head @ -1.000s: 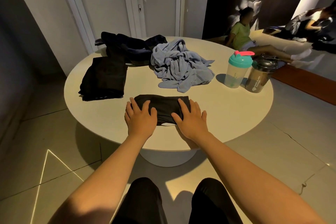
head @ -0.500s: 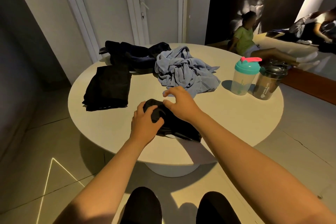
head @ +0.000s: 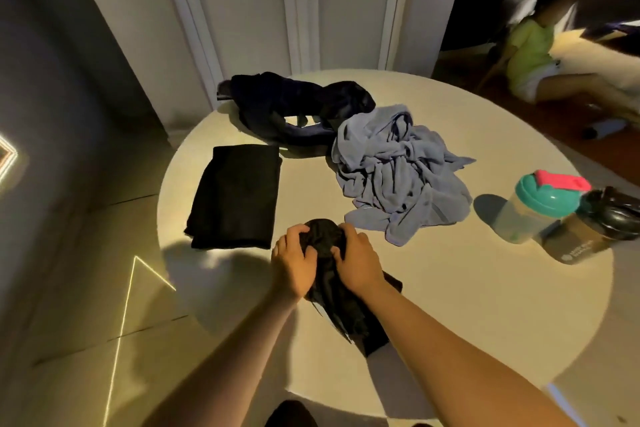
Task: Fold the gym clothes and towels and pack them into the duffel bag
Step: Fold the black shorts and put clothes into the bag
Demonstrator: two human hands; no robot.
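Observation:
A small black garment (head: 341, 302) lies near the front of the round white table (head: 485, 305), bunched at its far end. My left hand (head: 294, 262) grips that bunched end from the left and my right hand (head: 356, 260) grips it from the right. A folded black garment (head: 235, 196) lies flat at the left. A crumpled blue towel (head: 398, 170) is heaped in the middle. A dark navy garment (head: 294, 104) sprawls unfolded at the back. No duffel bag is in view.
Two shaker bottles stand at the table's right edge: a clear one with a teal lid (head: 533, 208) and a dark one (head: 595, 225). A person in a green top (head: 530, 52) sits on the floor at the back right. White doors (head: 294, 3) stand behind the table.
My hands went from pressing flat on the small black garment to gripping its far end together. The garment now lies bunched and turned lengthwise away from me. The view has shifted closer.

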